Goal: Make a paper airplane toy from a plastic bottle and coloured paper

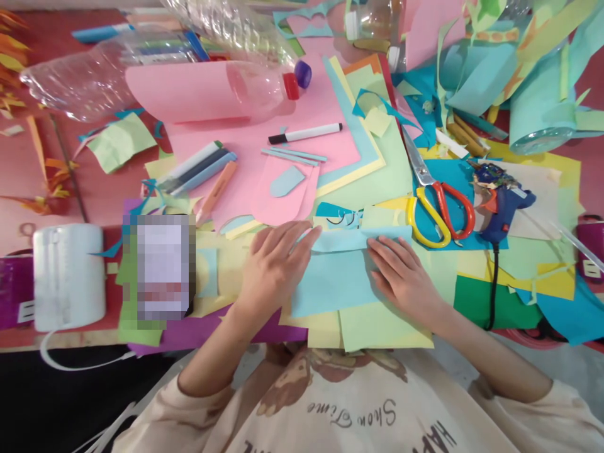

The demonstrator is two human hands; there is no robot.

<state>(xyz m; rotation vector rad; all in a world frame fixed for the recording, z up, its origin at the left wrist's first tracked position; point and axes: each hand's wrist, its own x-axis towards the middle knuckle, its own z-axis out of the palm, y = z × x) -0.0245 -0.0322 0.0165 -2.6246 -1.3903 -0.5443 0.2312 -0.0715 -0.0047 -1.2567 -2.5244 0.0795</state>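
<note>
- blue sheet: centre, far edge folded
- left hand, nine o'clock: fingers bent at fold; grip cannot be told
- right hand, three: fingers flat on fold, unclenched
- scissors crowd two; green paper passes sheet's six-o'clock edge

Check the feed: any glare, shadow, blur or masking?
In the head view, highlights streak the clear bottle at upper left, a soft shadow edges the right hand on the light blue paper, pixelation masks the phone-like device, and the scissors look fairly sharp.
</note>
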